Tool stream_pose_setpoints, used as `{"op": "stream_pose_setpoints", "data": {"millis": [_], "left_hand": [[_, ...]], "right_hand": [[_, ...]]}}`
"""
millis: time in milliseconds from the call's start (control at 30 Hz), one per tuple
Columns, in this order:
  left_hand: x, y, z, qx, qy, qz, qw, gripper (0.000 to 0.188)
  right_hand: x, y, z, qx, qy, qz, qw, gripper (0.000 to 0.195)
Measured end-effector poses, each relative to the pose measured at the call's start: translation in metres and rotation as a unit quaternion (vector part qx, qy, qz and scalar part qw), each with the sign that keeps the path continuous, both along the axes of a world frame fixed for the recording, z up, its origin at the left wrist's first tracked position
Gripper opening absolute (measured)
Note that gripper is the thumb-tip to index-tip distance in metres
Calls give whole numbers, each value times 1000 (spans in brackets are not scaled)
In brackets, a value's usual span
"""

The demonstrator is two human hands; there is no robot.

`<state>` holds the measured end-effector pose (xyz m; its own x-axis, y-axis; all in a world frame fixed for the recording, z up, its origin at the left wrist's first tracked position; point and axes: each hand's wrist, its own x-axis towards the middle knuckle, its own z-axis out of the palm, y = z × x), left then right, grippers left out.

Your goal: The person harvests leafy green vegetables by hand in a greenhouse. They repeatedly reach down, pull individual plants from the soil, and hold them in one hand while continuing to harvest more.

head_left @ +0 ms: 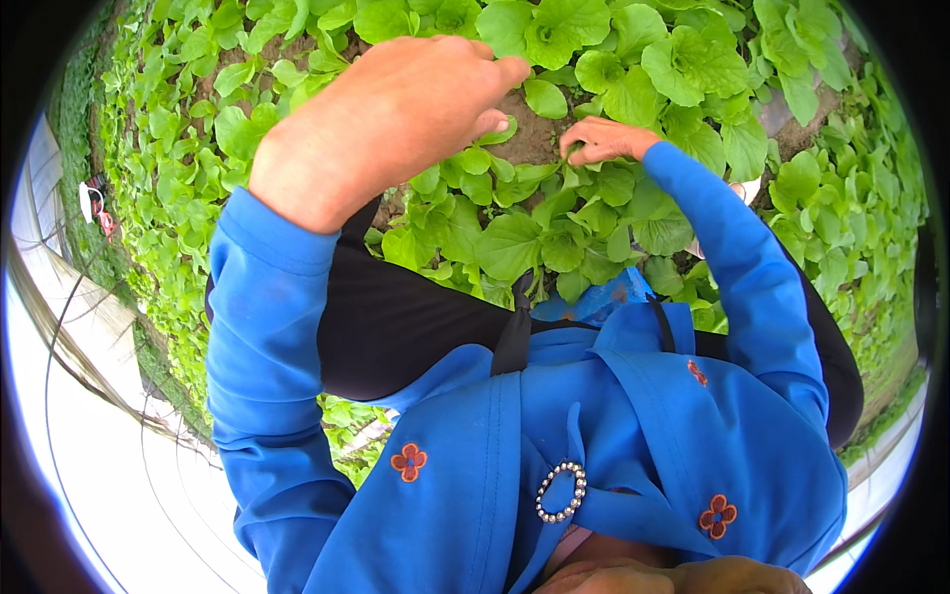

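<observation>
My left hand [393, 122] is above the leafy green plants [512, 245], back of the hand up. Its thumb and forefinger are apart, with nothing visible between them; the palm is hidden. To the right, lower among the leaves, my right hand [605, 139] has its fingers bent together on a thin green stem [571, 151] at the edge of a patch of bare brown soil [528, 130]. Broad-leaved plants [564, 30] grow just beyond both hands.
Dense low greens [853, 245] surround my bent legs [415, 319]. Close before me lies a blue item [616, 289], partly under leaves. A white and red object [96, 208] sits at the far left, near pale sheeting [82, 297] and thin dark lines.
</observation>
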<state>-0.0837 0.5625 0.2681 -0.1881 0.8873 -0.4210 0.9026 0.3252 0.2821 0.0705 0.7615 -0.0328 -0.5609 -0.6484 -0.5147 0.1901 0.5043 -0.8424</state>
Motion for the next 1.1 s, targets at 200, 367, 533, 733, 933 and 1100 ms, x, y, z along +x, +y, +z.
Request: {"op": "stream_pose_setpoints", "data": {"millis": [200, 367, 533, 733, 933, 1100], "left_hand": [[-3, 4, 4, -27, 22, 5, 999, 40], [2, 7, 5, 30, 19, -10, 999, 41], [-2, -5, -4, -2, 9, 1, 1000, 41], [3, -4, 1, 57, 28, -16, 998, 39], [1, -4, -2, 60, 28, -19, 998, 37], [1, -3, 2, 26, 9, 6, 1000, 38]], "right_hand": [[17, 25, -2, 7, 131, 24, 991, 25], [30, 42, -11, 35, 99, -22, 994, 36], [27, 46, 2, 23, -101, -148, 984, 31], [31, 58, -15, 92, -75, -246, 962, 38], [25, 58, -25, 63, 97, -234, 965, 27], [-2, -11, 76, 101, 379, -375, 840, 23]]}}
